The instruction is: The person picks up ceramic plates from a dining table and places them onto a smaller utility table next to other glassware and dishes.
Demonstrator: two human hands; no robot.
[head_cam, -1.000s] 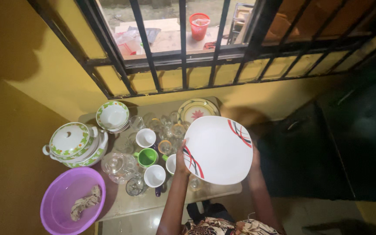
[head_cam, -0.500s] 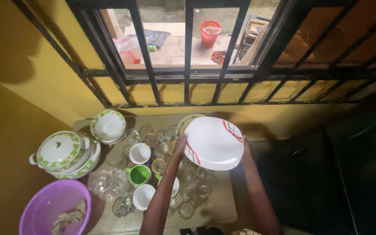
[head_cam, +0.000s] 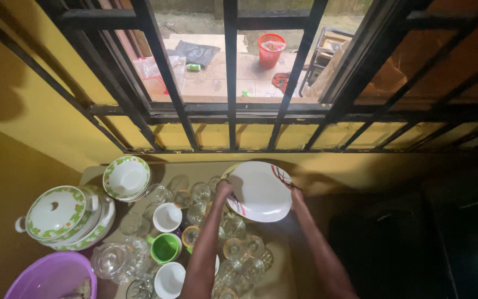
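At opposite rims, left hand (head_cam: 223,191) and right hand (head_cam: 296,194) pinch a white square ceramic plate with red-black stripes (head_cam: 259,191), fingers curled around its edges, low over the table's far end (head_cam: 195,169); clear drinking glasses (head_cam: 233,249) crowd just beside, black window bars (head_cam: 230,72) beyond.

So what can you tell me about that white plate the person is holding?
The white plate is a rounded square, glossy like glazed ceramic, with red and dark curved stripes at two opposite corners. It looks clean and unbroken. The left hand grips its left edge and the right hand its right edge, holding it roughly flat at the far end of the table, above the drinking glasses, below the barred window.
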